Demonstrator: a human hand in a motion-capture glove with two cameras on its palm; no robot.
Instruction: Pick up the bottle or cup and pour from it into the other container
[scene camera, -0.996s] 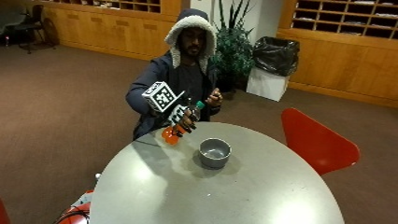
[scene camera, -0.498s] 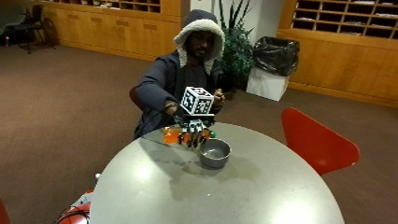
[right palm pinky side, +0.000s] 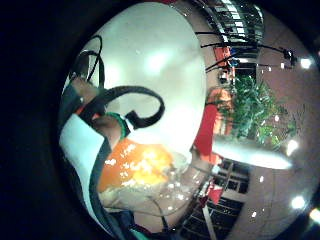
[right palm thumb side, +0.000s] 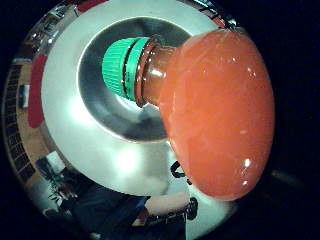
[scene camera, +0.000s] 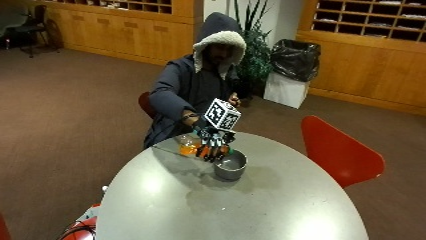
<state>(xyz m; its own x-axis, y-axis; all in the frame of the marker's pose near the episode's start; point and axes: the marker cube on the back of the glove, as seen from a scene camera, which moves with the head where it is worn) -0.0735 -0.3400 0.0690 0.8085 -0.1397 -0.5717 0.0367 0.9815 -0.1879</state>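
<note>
A person in a hooded jacket sits at the round grey table (scene camera: 266, 210). The gloved right hand (scene camera: 213, 144) grips an orange bottle (scene camera: 188, 146) and holds it tipped on its side, neck toward a metal cup (scene camera: 231, 166) standing on the table. In the thumb side palm view the bottle (right palm thumb side: 220, 110) fills much of the picture. Its green cap (right palm thumb side: 122, 67) is on the neck and hangs over the mouth of the cup (right palm thumb side: 87, 75). The little finger side palm view shows the bottle's orange body (right palm pinky side: 135, 170) against the palm, above the table (right palm pinky side: 150, 60).
A red chair (scene camera: 339, 150) stands at the table's right side. A red object (scene camera: 83, 227) sits low at the table's near left edge. Behind the person are a plant (scene camera: 253, 55) and a lined bin (scene camera: 293, 70). Bare tabletop stretches in front of the cup.
The gloved hand has carried the bottle rightward from beside the cup to over it, and the bottle is now tipped with its neck toward the cup. The cup has stayed put.
</note>
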